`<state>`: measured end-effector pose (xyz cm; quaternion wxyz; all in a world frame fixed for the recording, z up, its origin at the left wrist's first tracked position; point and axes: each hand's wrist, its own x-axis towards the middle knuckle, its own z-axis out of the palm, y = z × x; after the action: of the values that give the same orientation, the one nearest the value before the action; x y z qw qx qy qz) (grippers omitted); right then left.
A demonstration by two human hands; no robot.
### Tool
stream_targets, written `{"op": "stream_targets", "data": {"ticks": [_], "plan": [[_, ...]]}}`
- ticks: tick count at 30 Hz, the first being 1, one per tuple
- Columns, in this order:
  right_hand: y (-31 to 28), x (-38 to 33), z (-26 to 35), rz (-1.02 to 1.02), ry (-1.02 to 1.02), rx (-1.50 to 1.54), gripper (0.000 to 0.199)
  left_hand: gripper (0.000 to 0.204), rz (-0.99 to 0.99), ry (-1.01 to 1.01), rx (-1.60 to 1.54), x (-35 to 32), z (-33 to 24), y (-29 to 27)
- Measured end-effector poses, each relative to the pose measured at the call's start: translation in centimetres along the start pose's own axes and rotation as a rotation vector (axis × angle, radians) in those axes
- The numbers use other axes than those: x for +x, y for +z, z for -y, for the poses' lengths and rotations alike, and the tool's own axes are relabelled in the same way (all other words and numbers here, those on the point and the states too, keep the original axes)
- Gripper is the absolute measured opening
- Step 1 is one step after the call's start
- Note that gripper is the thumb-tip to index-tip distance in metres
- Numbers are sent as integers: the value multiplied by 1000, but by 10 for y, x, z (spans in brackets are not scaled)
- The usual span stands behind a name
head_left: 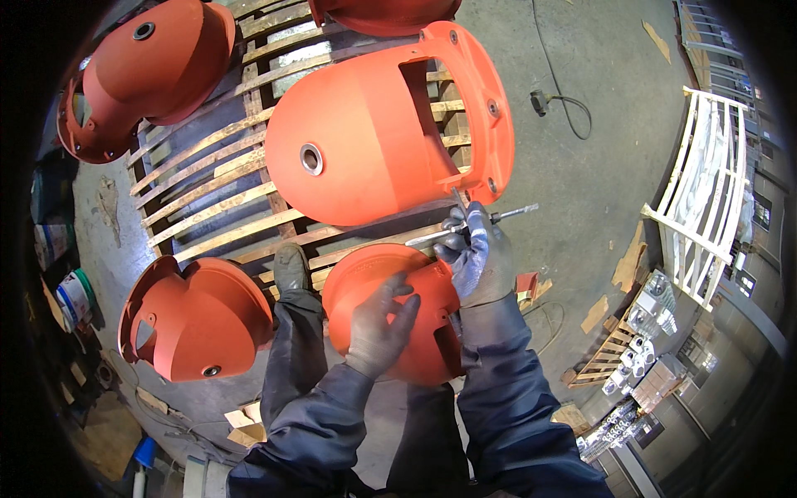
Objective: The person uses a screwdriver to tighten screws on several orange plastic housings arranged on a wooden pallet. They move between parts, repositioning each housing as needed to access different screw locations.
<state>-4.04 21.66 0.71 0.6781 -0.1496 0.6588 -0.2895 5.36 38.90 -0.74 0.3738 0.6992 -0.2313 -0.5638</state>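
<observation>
In a blue-grey glove, my right hand [475,257] is closed round a tap wrench [516,212], a long thin metal bar with a short cross piece. That short piece points at the flange corner of a large bright orange casting [357,133]; whether it touches a hole there I cannot tell. The casting lies on a pallet and has a round metal bushing and a wide opening. My left hand [382,324], gloved in grey, holds nothing. Its fingers are apart above a smaller red-orange casting [374,261] standing close to my legs.
Slatted wooden pallet [217,199] under the large casting. More red-orange castings stand at the far left [162,70], near left [207,319] and far edge [386,12]. A black plug with cable [540,103] lies on the floor. White racking [701,199] is at right.
</observation>
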Motion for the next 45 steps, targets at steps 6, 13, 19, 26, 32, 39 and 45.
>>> {"op": "stream_targets", "data": {"ticks": [6, 13, 19, 26, 32, 39, 45], "plan": [[3, -1, -6, -40, 129, 311, 31, 47, -39, -42, -126, 12, -8, -4], [-1, 3, -10, 1, 136, 432, 26, 51, -117, -11, -405, 30, -23, -5], [1, 0, -6, -9, 198, 477, 33, 55, -57, 61, -411, 56, -46, -7], [-5, 5, 2, -35, 246, 309, 49, 32, 14, 79, -397, 84, -70, 4], [-30, -13, 9, -111, -60, -523, 35, 26, -40, 116, -513, 92, -75, 3], [-32, -15, 23, -170, -923, -1493, 53, 21, -35, 114, -576, 95, -80, 7], [-28, 1, 34, -48, -845, -1839, 36, 33, 30, 228, -444, 94, -74, 15]]}}
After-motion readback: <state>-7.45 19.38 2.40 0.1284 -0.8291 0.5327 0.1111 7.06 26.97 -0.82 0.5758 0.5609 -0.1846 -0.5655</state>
